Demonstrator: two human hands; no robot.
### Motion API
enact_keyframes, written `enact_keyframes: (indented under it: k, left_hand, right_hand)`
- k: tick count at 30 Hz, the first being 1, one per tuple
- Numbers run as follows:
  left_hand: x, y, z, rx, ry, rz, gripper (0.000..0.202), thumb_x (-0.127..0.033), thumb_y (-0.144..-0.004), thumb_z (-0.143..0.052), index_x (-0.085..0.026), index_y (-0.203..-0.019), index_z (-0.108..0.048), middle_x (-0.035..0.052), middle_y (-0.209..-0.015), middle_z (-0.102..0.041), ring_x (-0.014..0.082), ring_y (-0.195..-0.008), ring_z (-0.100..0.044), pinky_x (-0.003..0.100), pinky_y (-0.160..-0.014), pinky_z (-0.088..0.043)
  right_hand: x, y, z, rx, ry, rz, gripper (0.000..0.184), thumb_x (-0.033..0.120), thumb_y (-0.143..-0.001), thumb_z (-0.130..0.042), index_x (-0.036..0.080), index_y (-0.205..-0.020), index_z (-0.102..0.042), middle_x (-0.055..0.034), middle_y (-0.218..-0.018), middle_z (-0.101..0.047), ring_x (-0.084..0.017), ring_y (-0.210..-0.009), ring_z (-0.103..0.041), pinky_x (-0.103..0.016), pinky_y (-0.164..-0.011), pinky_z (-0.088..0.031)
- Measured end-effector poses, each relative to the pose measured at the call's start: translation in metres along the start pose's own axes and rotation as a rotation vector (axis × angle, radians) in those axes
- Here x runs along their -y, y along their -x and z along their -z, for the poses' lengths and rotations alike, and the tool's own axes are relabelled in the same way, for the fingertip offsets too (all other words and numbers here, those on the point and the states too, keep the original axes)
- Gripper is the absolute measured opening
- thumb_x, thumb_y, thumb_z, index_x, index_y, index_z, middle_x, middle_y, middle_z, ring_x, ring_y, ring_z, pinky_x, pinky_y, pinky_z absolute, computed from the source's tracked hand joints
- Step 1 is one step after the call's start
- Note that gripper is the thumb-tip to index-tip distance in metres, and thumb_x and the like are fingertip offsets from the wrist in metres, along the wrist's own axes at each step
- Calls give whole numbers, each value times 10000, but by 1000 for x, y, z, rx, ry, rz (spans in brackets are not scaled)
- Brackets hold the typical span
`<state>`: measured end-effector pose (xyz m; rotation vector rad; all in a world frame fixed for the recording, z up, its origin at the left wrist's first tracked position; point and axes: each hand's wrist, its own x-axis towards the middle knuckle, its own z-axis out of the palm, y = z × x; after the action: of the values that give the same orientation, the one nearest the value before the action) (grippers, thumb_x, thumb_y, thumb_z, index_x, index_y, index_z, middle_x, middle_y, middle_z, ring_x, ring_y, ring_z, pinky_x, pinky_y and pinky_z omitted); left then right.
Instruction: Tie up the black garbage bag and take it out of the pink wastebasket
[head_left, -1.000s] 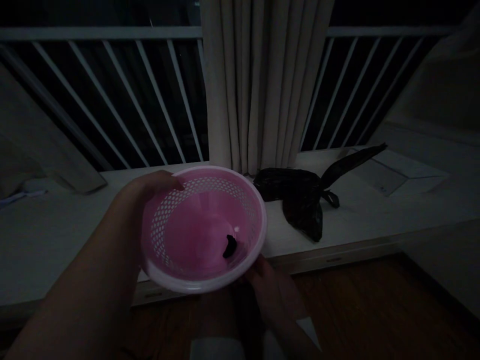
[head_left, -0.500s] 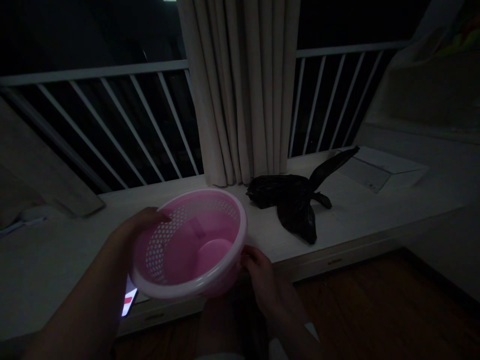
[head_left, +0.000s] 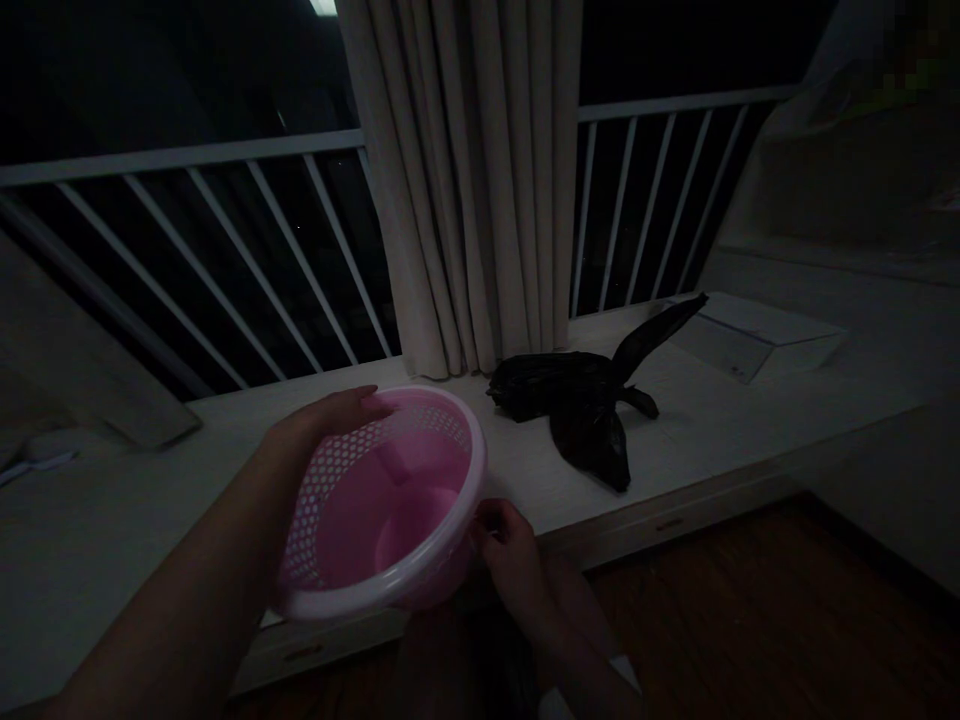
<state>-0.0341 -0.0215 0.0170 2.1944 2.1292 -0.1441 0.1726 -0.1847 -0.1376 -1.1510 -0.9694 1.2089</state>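
A pink plastic basket (head_left: 405,500) with a perforated upper wall is tilted toward me at the edge of the white ledge; its inside looks empty. Over its far left rim lies my left hand (head_left: 341,410), fingers closed on the edge. My right hand (head_left: 510,545) has its fingers curled against the outer right wall, just under the rim; its fingertips are partly hidden there. To the right of the basket, a black plastic bag (head_left: 562,390) lies crumpled on the ledge, one twisted end sticking up.
The white ledge (head_left: 705,430) runs along a window with a metal railing (head_left: 285,250). A beige curtain (head_left: 472,200) hangs down to it. Farther right lies a flat white box (head_left: 757,335). Dark wooden floor (head_left: 720,610) shows below. The light is dim.
My left hand has slid along the rim toward the far side. The basket has turned and shifted slightly left and down, and the lit phone screen beside it no longer shows.
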Motion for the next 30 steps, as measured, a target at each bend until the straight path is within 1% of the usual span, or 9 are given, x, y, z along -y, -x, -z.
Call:
enact_keyframes:
  k: [3, 4, 6, 8, 10, 17, 23, 27, 30]
  left_hand:
    - [-5, -10, 0, 115, 72, 7, 938, -785, -660, -307, -99, -1277, -479, 172, -1304, -488, 314, -1143, -505, 340, -867, -426]
    - [-7, -12, -2, 123, 100, 19, 972, -806, -659, -251, -82, -1261, -492, 185, -1299, -489, 317, -1136, -510, 343, -864, -428]
    - [-11, -13, -5, 80, 121, 65, 1006, -815, -667, -165, -61, -1236, -511, 208, -1274, -506, 329, -1130, -512, 363, -869, -424]
    - [-15, -12, -9, 15, 94, 122, 1018, -826, -655, -157, -61, -1213, -531, 224, -1249, -524, 359, -1127, -506, 408, -878, -413]
    - [-17, -11, -12, -10, 71, 145, 1016, -834, -646, -174, -70, -1212, -533, 228, -1250, -521, 376, -1130, -497, 443, -889, -400]
    - [-21, -8, -13, -25, 46, 140, 987, -825, -659, -150, -107, -1228, -516, 211, -1252, -528, 383, -1128, -494, 485, -887, -392]
    - [-25, -7, -11, -27, 17, 132, 951, -806, -678, -152, -117, -1214, -528, 189, -1252, -536, 364, -1132, -498, 448, -891, -399]
    - [-24, -8, -11, -25, 13, 124, 962, -814, -670, -148, -116, -1210, -531, 190, -1242, -544, 368, -1122, -505, 451, -888, -400]
    - [-23, -11, -13, -27, 15, 120, 962, -813, -673, -154, -116, -1222, -524, 190, -1267, -522, 379, -1142, -484, 465, -889, -398]
  right_hand:
    - [0, -1, -2, 13, -2, 6, 188, 286, -683, -606, 148, -805, -566, -41, -785, -600, -144, -719, -541, -258, -657, -440]
    - [0, 0, -2, 21, -8, -3, 189, 288, -678, -612, 150, -797, -563, -40, -777, -600, -145, -712, -541, -260, -655, -442]
    - [0, 1, -4, 34, -11, -20, 185, 281, -669, -622, 152, -786, -560, -42, -771, -607, -150, -712, -547, -267, -661, -449]
    - [0, 2, -4, 41, -18, -22, 177, 266, -663, -626, 153, -784, -563, -45, -782, -618, -157, -731, -558, -276, -685, -454]
    - [0, 2, -4, 47, -44, -28, 175, 257, -650, -632, 153, -776, -567, -44, -782, -623, -161, -742, -565, -280, -700, -456]
    - [-3, -6, -5, 47, -171, -132, 145, 218, -594, -630, 148, -712, -582, -20, -713, -614, -146, -691, -559, -264, -667, -443]
    - [-3, -4, -1, 55, -101, -71, 109, 201, -625, -615, 147, -720, -604, -28, -724, -631, -153, -710, -573, -265, -673, -446]
    - [-4, -3, 1, 52, -86, -88, 120, 216, -644, -612, 147, -742, -608, -36, -739, -634, -161, -721, -576, -269, -670, -447]
    - [-4, -2, 0, 49, -90, -90, 113, 209, -650, -599, 146, -744, -598, -31, -734, -627, -156, -713, -570, -261, -656, -441]
